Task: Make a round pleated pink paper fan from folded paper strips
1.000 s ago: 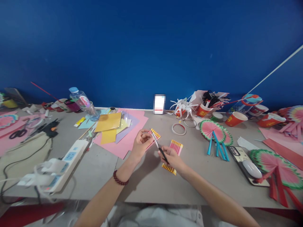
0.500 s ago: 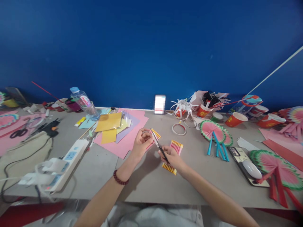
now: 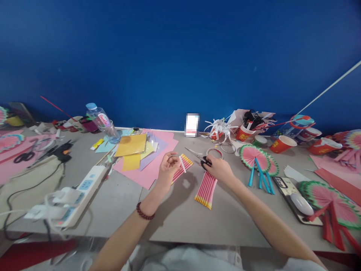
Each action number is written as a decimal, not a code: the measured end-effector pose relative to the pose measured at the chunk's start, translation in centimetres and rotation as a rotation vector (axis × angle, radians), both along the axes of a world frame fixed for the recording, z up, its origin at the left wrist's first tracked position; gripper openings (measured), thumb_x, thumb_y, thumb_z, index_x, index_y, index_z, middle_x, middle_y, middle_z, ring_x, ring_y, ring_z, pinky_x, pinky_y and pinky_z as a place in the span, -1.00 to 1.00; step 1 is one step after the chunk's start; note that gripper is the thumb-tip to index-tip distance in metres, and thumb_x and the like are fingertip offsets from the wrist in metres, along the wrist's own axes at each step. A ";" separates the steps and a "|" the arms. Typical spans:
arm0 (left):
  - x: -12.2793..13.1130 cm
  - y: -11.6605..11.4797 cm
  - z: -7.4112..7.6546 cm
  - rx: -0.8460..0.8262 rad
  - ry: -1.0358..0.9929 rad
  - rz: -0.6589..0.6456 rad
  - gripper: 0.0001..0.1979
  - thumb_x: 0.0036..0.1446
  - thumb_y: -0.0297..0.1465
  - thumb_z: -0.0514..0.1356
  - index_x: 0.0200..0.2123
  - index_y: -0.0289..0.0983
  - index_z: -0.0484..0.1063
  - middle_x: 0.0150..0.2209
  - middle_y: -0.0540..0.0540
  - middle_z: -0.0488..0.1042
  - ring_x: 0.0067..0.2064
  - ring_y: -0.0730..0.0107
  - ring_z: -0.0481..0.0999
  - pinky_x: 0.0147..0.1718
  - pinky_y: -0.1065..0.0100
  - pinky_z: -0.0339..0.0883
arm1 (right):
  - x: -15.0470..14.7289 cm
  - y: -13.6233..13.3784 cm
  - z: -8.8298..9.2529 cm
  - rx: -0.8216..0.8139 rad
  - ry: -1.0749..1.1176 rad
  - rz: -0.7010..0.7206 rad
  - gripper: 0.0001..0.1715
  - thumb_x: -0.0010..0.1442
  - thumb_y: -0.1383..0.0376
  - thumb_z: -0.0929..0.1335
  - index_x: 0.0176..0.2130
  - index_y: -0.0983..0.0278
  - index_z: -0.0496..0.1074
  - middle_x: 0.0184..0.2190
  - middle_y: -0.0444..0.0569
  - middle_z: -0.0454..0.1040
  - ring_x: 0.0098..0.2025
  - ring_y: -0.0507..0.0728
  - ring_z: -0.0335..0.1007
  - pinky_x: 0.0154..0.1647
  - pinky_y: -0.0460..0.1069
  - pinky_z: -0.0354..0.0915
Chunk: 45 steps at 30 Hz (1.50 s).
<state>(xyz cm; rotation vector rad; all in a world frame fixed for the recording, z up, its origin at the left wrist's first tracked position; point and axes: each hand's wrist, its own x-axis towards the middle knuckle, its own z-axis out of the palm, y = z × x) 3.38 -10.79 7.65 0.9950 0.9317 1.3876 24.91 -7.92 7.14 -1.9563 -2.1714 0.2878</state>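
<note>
My left hand (image 3: 169,167) pinches a pleated pink paper strip (image 3: 180,169) with yellow edging, held above the table. Across its folds lies a white strip that looks like tape (image 3: 183,164). My right hand (image 3: 220,168) is closed on the black handles of a pair of scissors (image 3: 199,155), whose blades point left and stand slightly apart. Under the right hand a second pleated pink paper piece (image 3: 207,191) with yellow ends lies on the table, its far end covered. Just beyond the right hand rests a tape roll (image 3: 215,153), partly hidden.
Coloured paper sheets (image 3: 132,162) lie to the left, beside a power strip (image 3: 84,195) and a tilted bottle (image 3: 101,119). Finished-looking paper fans (image 3: 255,159), a phone with a mouse (image 3: 301,203) on it and red paper cups (image 3: 282,144) stand or lie to the right.
My right hand with the scissors has moved away from the left-hand paper, up and to the right, close to the tape roll. The white strip on the held paper now shows plainly.
</note>
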 end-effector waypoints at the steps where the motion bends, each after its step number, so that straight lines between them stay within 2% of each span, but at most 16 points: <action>1: 0.0 0.0 0.0 -0.006 0.005 -0.001 -0.65 -0.05 -0.35 0.29 -0.18 -0.22 0.28 -0.44 0.06 0.36 -0.37 0.51 0.39 -0.37 0.45 0.31 | 0.2 0.8 -0.1 -0.017 -0.099 -0.003 -0.72 0.14 0.09 0.26 -0.27 0.23 0.39 -0.48 -0.02 0.48 -0.44 0.14 0.39 -0.52 -0.07 0.00; 5: 0.1 -0.1 0.0 -0.013 0.018 -0.002 -0.65 -0.06 -0.36 0.29 -0.19 -0.22 0.27 -0.46 0.07 0.36 -0.36 0.51 0.38 -0.38 0.46 0.30 | 0.2 3.7 -0.8 -0.020 -0.301 0.065 -0.72 0.17 0.15 0.25 -0.28 0.24 0.46 -0.32 0.06 0.53 -0.28 0.18 0.45 -0.44 -0.06 0.12; 11: 0.2 0.1 0.0 -0.025 0.030 0.002 -0.67 -0.06 -0.39 0.27 -0.19 -0.22 0.27 -0.46 0.07 0.35 -0.38 0.51 0.37 -0.39 0.47 0.27 | -1.8 5.5 -0.8 -0.068 -0.340 0.037 -0.70 0.21 0.24 0.25 -0.26 0.35 0.51 -0.29 0.19 0.52 -0.21 0.27 0.47 -0.33 -0.01 0.23; 14: 0.1 0.2 -0.1 -0.016 0.044 0.012 -0.67 -0.06 -0.39 0.26 -0.19 -0.22 0.26 -0.46 0.07 0.35 -0.37 0.50 0.38 -0.39 0.45 0.27 | -2.8 6.0 -0.7 -0.085 -0.318 0.029 -0.74 0.18 0.33 0.27 -0.23 0.38 0.52 -0.27 0.24 0.52 -0.20 0.28 0.47 -0.33 -0.01 0.25; 18: 0.0 0.2 -0.1 -0.019 0.070 0.012 -0.67 -0.04 -0.38 0.26 -0.18 -0.21 0.26 -0.44 0.06 0.37 -0.36 0.48 0.39 -0.37 0.44 0.27 | -3.5 6.6 -0.6 -0.115 -0.262 0.039 -0.79 0.12 0.35 0.33 -0.25 0.37 0.52 -0.26 0.22 0.51 -0.22 0.25 0.47 -0.35 -0.04 0.24; 22: 0.0 0.3 -0.3 -0.006 0.097 0.015 -0.68 -0.02 -0.36 0.25 -0.18 -0.21 0.26 -0.43 0.05 0.37 -0.34 0.47 0.39 -0.35 0.43 0.27 | -3.1 7.3 -0.7 -0.129 -0.176 0.048 -0.83 0.05 0.30 0.39 -0.32 0.34 0.52 -0.31 0.12 0.51 -0.29 0.17 0.45 -0.41 -0.08 0.19; 27: 0.0 0.4 -0.3 -0.003 0.126 0.028 -0.68 -0.03 -0.36 0.26 -0.19 -0.22 0.26 -0.42 0.04 0.36 -0.33 0.47 0.39 -0.30 0.41 0.26 | -2.3 7.8 -1.6 -0.077 -0.065 0.047 -0.78 0.04 0.30 0.40 -0.24 0.32 0.47 -0.30 0.03 0.50 -0.32 0.10 0.39 -0.44 -0.11 0.12; 31: 0.1 0.2 -0.2 -0.019 0.129 0.001 -0.66 -0.04 -0.35 0.27 -0.18 -0.22 0.26 -0.42 0.04 0.37 -0.31 0.47 0.39 -0.28 0.42 0.26 | -2.0 7.4 -2.2 -0.057 0.004 0.063 -0.84 0.05 0.27 0.39 -0.36 0.34 0.48 -0.39 0.01 0.50 -0.35 0.08 0.37 -0.42 -0.10 0.11; 33: 0.2 0.2 -0.2 -0.008 0.131 -0.008 -0.65 -0.04 -0.34 0.27 -0.18 -0.23 0.26 -0.41 0.04 0.38 -0.30 0.46 0.40 -0.27 0.42 0.26 | -2.2 6.8 -2.2 -0.036 0.030 0.066 -0.84 0.10 0.27 0.35 -0.35 0.33 0.49 -0.38 0.02 0.51 -0.33 0.08 0.37 -0.39 -0.10 0.12; 35: 0.2 0.2 -0.3 0.018 0.153 -0.011 -0.65 -0.04 -0.34 0.26 -0.17 -0.23 0.26 -0.41 0.03 0.38 -0.31 0.45 0.41 -0.26 0.41 0.27 | -2.6 5.8 -1.9 0.015 0.124 0.069 -0.81 0.14 0.28 0.30 -0.31 0.31 0.49 -0.33 0.03 0.52 -0.30 0.08 0.37 -0.35 -0.09 0.15; 37: 0.2 0.3 -0.6 0.054 0.208 -0.027 -0.66 -0.01 -0.35 0.24 -0.14 -0.23 0.26 -0.41 0.02 0.39 -0.33 0.45 0.41 -0.27 0.41 0.27 | -3.2 4.6 -1.4 0.058 0.393 0.093 -0.77 0.16 0.25 0.28 -0.31 0.30 0.49 -0.36 0.00 0.51 -0.34 0.07 0.35 -0.34 -0.08 0.19; 39: 0.2 0.4 -1.0 0.099 0.286 -0.032 -0.66 0.02 -0.36 0.22 -0.11 -0.23 0.26 -0.41 0.02 0.40 -0.36 0.46 0.42 -0.29 0.40 0.28 | -3.8 3.2 -0.8 -0.112 0.719 0.151 -0.67 0.16 0.11 0.28 -0.32 0.28 0.49 -0.50 -0.08 0.45 -0.46 0.03 0.30 -0.45 -0.09 0.20; 41: 0.2 0.5 -1.4 0.147 0.367 -0.023 -0.65 0.05 -0.36 0.19 -0.07 -0.22 0.25 -0.41 0.02 0.41 -0.36 0.45 0.43 -0.30 0.40 0.29 | -4.4 1.9 -0.4 -0.321 0.983 0.191 -0.60 0.08 0.02 0.33 -0.31 0.30 0.47 -0.52 -0.11 0.40 -0.52 0.00 0.25 -0.54 -0.11 0.18; 43: 0.2 0.6 -1.8 0.182 0.434 -0.010 -0.65 0.07 -0.36 0.18 -0.05 -0.22 0.25 -0.40 0.00 0.42 -0.34 0.44 0.44 -0.30 0.40 0.29 | -4.7 1.1 -0.2 -0.397 1.104 0.198 -0.61 0.00 0.03 0.40 -0.32 0.30 0.46 -0.50 -0.13 0.39 -0.51 -0.03 0.25 -0.56 -0.14 0.16; 45: 0.3 0.6 -2.1 0.199 0.483 -0.020 -0.64 0.09 -0.35 0.17 -0.03 -0.21 0.25 -0.37 -0.01 0.43 -0.34 0.44 0.43 -0.29 0.39 0.29 | -4.8 0.6 -0.1 -0.407 1.143 0.192 -0.63 -0.03 0.05 0.42 -0.35 0.30 0.45 -0.51 -0.15 0.38 -0.52 -0.05 0.22 -0.56 -0.15 0.13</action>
